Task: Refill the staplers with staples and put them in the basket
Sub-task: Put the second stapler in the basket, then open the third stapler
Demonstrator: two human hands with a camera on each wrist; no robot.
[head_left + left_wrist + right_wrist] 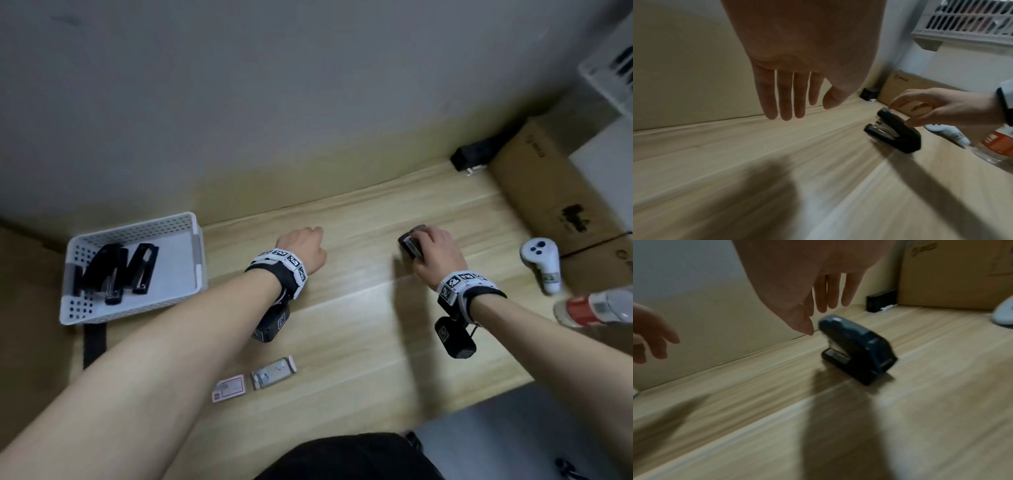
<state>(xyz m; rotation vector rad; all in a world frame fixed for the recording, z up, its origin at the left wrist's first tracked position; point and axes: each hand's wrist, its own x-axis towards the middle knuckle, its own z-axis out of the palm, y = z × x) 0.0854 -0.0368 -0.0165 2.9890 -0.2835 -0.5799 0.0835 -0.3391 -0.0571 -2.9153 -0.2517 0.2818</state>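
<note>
A: Surface first. I log a light wood-grain table [359, 308] against a plain grey-beige wall [239, 102]. White perforated basket [137, 308] at 9 o'clock with two black staplers [116, 270] lying in it. Cardboard box [548, 192] at 2 o'clock, a small black block [474, 154] against the wall at 1 o'clock.

B: Any writing?

A: Print on the box is too blurred for me to read. A red-and-white staple box [228, 388] and an opened one [274, 372] sit at 6 o'clock, labels illegible. White controller [541, 263] and a red-labelled bottle [592, 308] at 3 o'clock.

B: The open task item?

A: Third stapler [898, 133] stands on the table right of centre, top arm raised. Right hand [435, 255] is over it. Left wrist view shows its thumb and a fingertip touching the top arm; right wrist view is motion-blurred, fingers loosely extended, thumb just beside the nose. I cannot tell whether it grips.

B: Left hand [303, 251]?

A: Hovers mid-table, well apart from the stapler. Its wrist view shows fingers [785, 97] straight and close together, holding nothing; the head view only shows its back.
</note>
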